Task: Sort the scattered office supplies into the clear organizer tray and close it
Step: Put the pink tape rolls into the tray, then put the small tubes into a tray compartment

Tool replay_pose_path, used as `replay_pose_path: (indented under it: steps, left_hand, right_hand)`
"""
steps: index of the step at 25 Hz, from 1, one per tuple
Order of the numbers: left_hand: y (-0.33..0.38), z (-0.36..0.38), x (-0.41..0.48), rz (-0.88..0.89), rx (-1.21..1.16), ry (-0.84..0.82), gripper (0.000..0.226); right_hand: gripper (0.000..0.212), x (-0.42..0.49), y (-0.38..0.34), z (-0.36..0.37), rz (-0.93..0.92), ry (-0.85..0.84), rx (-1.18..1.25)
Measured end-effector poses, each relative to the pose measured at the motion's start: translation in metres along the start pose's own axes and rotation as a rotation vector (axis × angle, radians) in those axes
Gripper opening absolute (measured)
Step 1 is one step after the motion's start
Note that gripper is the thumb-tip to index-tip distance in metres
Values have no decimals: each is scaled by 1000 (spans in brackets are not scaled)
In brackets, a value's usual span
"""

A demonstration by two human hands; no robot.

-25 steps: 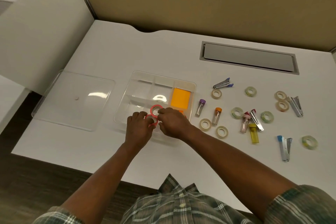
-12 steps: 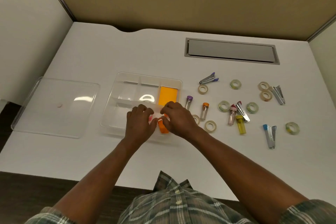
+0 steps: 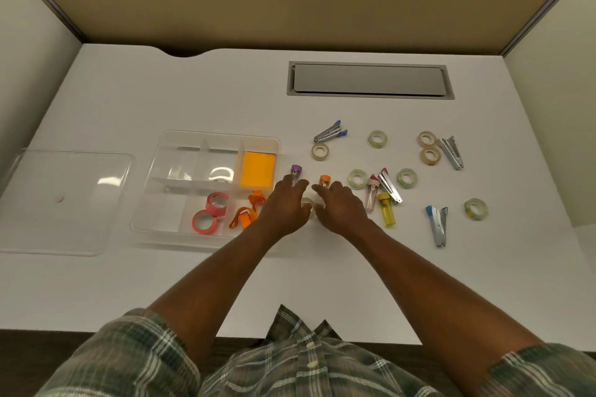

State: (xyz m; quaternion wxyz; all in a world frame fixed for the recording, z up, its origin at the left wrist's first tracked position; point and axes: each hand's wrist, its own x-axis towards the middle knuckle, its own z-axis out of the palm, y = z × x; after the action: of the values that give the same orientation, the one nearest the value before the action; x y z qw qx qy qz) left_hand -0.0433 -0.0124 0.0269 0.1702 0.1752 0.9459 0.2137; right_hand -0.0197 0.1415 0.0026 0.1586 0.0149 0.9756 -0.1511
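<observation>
Both hands have come off the near compartments and now sit just right of the clear organizer tray (image 3: 222, 135), over the desk (image 3: 193, 90). Noted: left hand (image 3: 283, 205) and right hand (image 3: 342, 207) lie side by side, fingers extended and slightly spread, holding nothing visible; contact with what lies beneath cannot be judged. At the left fingertips is the purple-capped vial (image 3: 296, 169), at the right the orange-capped vial (image 3: 324, 179); a tape roll (image 3: 307, 202) peeks between the hands. Each vial's long axis runs away from the person, cap at the far end. Judgement: pinch each vial across its body, keep it level, lay it lengthwise in an unfilled compartment. The lid (image 3: 64, 200) lies left of the tray, still off.
</observation>
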Motion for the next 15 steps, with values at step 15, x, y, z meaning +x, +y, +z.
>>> replay_pose_path:
  steps: [15]
  left_hand:
    - [6,35,38,-229,15,76,42]
  right_hand:
    - [42,7,30,-1,-35,-36,140]
